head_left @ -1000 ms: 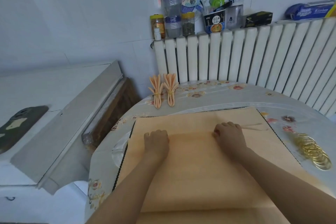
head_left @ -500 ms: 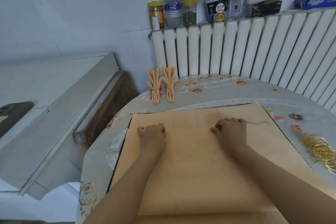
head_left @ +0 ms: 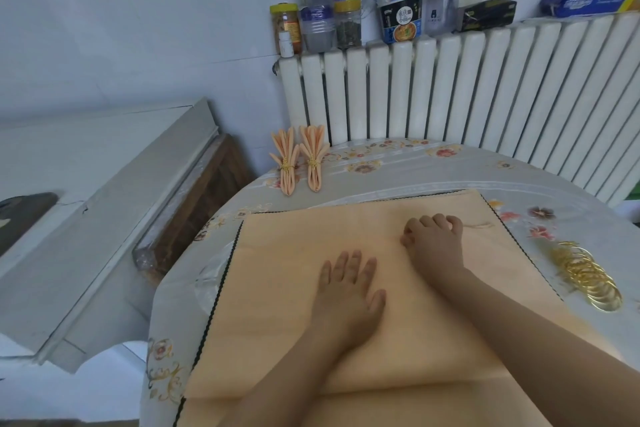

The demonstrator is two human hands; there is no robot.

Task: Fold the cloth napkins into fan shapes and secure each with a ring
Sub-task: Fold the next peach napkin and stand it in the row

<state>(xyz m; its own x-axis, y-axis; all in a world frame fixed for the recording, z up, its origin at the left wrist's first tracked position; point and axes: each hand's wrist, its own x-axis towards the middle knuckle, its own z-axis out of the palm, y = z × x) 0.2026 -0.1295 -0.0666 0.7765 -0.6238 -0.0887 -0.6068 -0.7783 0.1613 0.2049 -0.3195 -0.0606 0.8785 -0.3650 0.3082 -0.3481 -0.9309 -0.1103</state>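
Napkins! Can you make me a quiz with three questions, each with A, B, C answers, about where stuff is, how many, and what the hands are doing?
1. Where does the pile of gold rings lie?
A. on the radiator
B. on the table to the right of the flat orange cloth
C. under the left hand

2. How many finished fan napkins lie near the radiator?
A. two
B. five
C. none

3. How is the left hand on the flat orange cloth?
A. holding a ring
B. lifted high above it
C. lying flat with fingers spread

Answers:
1 B, the rings gleam on the flowered table just past the cloth's right edge.
2 A, two ringed fans lie side by side at the table's far left.
3 C, its palm lies on the cloth, while the right hand pinches a fold.
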